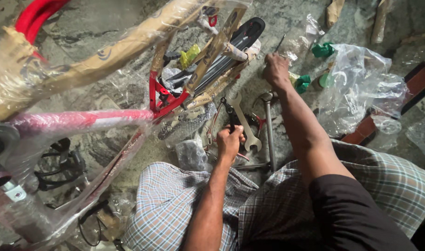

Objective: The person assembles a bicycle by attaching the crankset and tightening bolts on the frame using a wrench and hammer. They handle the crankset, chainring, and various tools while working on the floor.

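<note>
Left grip closed round a black tool handle; right grip unclear, touching floor.

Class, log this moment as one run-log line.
left hand: grips dark tool | right hand: reaches by wrapped bike frame | spanner: on floor

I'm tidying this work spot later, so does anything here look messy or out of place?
Yes: tools lie scattered on the floor, an open-ended spanner and a hammer between crumpled clear plastic bags.

Single head-worn view, steeply downward, close over the lap and the cluttered floor.
</note>
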